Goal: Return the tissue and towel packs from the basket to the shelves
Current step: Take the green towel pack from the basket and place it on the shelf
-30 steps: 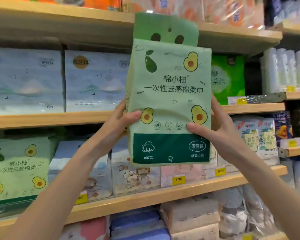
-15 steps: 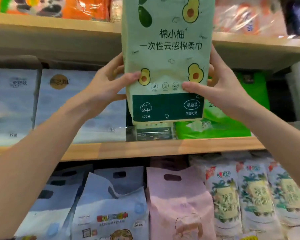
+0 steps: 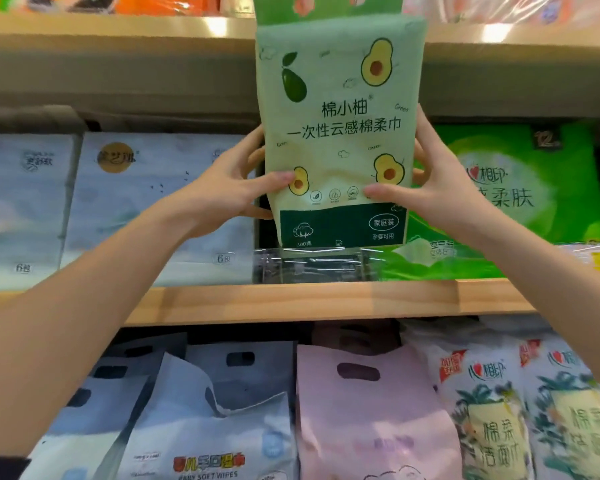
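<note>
I hold a tall pale-green towel pack with avocado prints [image 3: 340, 133] upright in front of the middle wooden shelf [image 3: 291, 301]. My left hand [image 3: 236, 188] grips its lower left edge, thumb on the front. My right hand [image 3: 426, 185] grips the lower right edge the same way. The pack's dark green bottom band hangs just above a clear plastic divider [image 3: 312, 265] in the gap between a pale blue tissue pack [image 3: 153, 202] and a bright green tissue pack [image 3: 506, 202]. Its top flap overlaps the upper shelf board. The basket is out of sight.
Another pale blue pack [image 3: 21, 209] stands at far left. The upper shelf [image 3: 118, 29] carries orange packs. Below, blue wipes bags [image 3: 201, 420], a pink bag [image 3: 368, 410] and floral white packs [image 3: 520, 410] fill the lower row.
The green pack and both hands sit lower against the shelves than half a second ago, its bottom now at the gap on the middle shelf; a second ago it was held lower down the unit.
</note>
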`<state>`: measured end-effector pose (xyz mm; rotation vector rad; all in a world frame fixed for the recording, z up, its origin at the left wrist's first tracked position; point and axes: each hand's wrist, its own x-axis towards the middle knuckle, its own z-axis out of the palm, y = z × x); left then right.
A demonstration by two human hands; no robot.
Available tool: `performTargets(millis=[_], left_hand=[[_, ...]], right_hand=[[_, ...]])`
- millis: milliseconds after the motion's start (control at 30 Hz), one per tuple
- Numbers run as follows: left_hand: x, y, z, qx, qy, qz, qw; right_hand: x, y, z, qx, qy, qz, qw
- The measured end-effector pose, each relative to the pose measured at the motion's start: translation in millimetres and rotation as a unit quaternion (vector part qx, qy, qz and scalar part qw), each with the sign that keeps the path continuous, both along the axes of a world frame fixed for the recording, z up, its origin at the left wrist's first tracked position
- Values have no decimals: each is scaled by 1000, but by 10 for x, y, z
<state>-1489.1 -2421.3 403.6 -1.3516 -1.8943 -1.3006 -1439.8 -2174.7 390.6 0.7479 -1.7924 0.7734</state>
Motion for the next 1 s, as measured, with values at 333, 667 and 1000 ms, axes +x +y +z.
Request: performTargets(millis=[333, 667, 1000], left_hand=[[-203, 108, -157, -41, -69, 108, 991], [-267, 244, -80, -98, -44, 251, 962], [-428, 358, -56, -152, -32, 327, 932]], right_hand=[[-314, 148, -59, 32, -167, 19, 985], [-473, 33, 107, 66, -233, -112, 964], [-746, 3, 105, 109, -258, -172, 944]])
